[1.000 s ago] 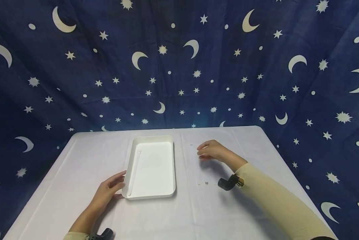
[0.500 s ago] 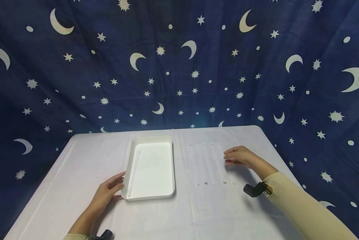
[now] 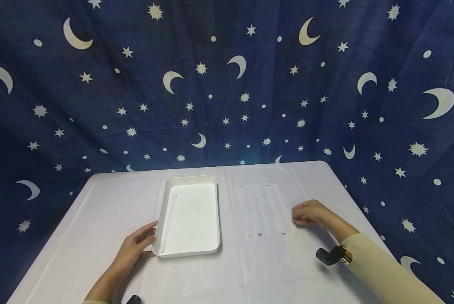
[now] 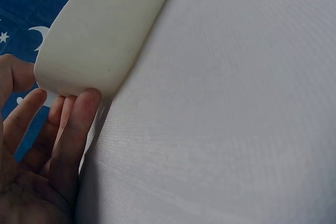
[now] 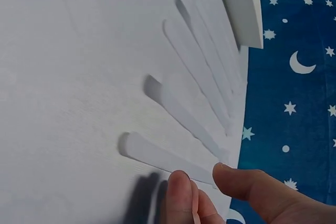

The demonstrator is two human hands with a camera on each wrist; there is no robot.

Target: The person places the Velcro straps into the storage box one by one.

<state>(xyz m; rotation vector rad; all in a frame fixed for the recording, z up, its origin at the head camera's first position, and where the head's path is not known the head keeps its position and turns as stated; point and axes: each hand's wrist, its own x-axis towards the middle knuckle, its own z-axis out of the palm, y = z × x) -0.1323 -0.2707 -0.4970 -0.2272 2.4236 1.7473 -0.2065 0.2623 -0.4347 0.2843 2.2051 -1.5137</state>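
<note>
A shallow white tray [image 3: 194, 217] lies on the table, with one slim white stick [image 3: 168, 223] along its left side inside. My left hand [image 3: 136, 245] rests against the tray's near left side; in the left wrist view its fairly straight fingertips meet the corner of the tray wall [image 4: 89, 51]. Several thin white strips with rounded ends lie in a row right of the tray. My right hand [image 3: 312, 214] is low at the rightmost strip [image 5: 157, 153]. Its thumb [image 5: 226, 177] and forefinger stand apart on either side of the strip's far end.
White cloth [image 3: 196, 280] covers the table, making the pale strips hard to see. A dark blue curtain [image 3: 212, 84] with moons and stars hangs right behind the far edge and round the sides. A black wrist camera [image 3: 330, 255] sits below my right hand.
My right hand has moved right across the strips, then down and nearer to the rightmost one, uncovering the others. The left hand stays at the tray. The head view has tilted slightly.
</note>
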